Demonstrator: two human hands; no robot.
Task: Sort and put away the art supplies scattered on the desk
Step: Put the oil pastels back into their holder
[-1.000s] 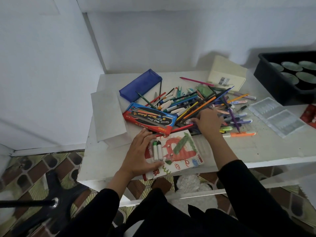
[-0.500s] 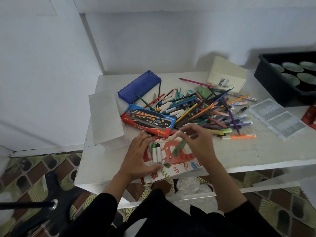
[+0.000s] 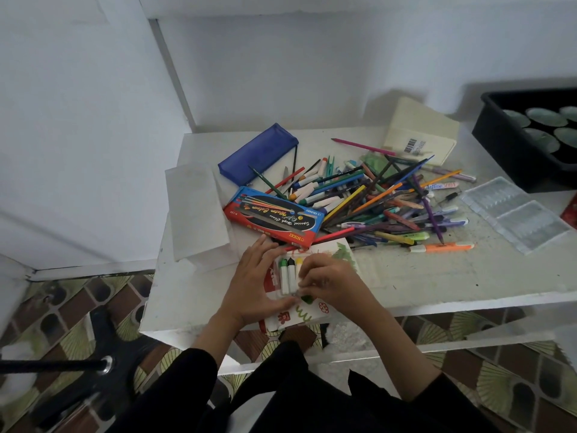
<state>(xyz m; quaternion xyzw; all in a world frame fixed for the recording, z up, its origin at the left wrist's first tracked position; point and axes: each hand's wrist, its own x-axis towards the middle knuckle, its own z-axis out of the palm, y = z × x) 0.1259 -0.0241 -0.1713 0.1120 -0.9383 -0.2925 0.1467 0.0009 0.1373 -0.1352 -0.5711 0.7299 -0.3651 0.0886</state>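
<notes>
Fingers [image 3: 254, 256] of the left hand [image 3: 254, 285] lie straight and spread, pressing flat on the near edge of the marker pack [image 3: 307, 315], which overhangs the front rim of the desk [image 3: 437, 276]. Just right of them, the right hand [image 3: 331, 284] has its fingers [image 3: 312, 266] curled and pinched narrow over what looks like a yellow-capped marker [image 3: 299, 261]; its body is hidden under the knuckles, so I cannot be sure how far in it sits. Between the two hands, a green-capped marker [image 3: 283, 271] and a black-capped marker [image 3: 291, 273] lie side by side in the pack.

The step in hand appears to be seating markers into their pack, and the sorting looks barely begun.

Just beyond the fingertips sits a red-and-blue pencil box [image 3: 274, 218], with white paper [image 3: 196, 214] to their left. Farther out and to the right sprawls the pile of pencils and pens [image 3: 374, 201], an orange highlighter [image 3: 446, 247] at its near edge. Beyond that lies a blue pencil case [image 3: 257, 153].

The next move probably calls for pushing this marker level with its neighbours while the left hand keeps the pack from sliding off, then reaching past the box for another marker.
</notes>
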